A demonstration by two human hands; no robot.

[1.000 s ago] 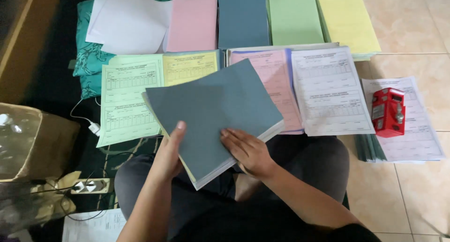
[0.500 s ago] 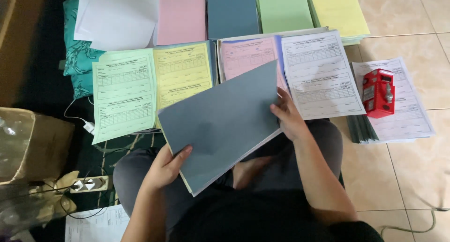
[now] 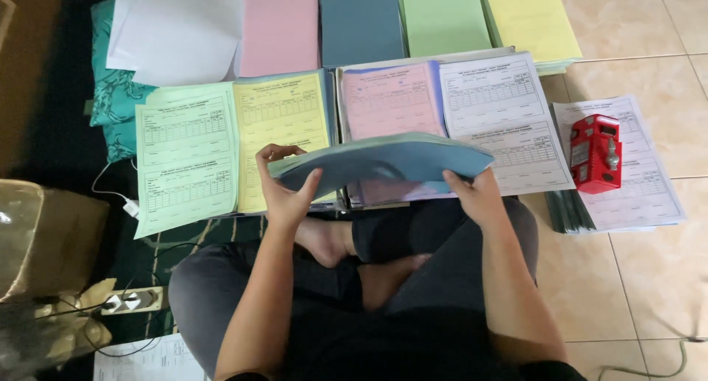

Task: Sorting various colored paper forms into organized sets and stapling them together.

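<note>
Both the left hand (image 3: 287, 193) and right hand (image 3: 476, 196) pinch opposite ends of a thin, floppy blue paper stack (image 3: 383, 163), which sags and likely needs edge support.

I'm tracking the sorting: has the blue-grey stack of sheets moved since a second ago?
Yes. The blue-grey stack, which lay flat over the lap, is now lifted edge-on between both hands, bowed in front of the pink form.
</note>
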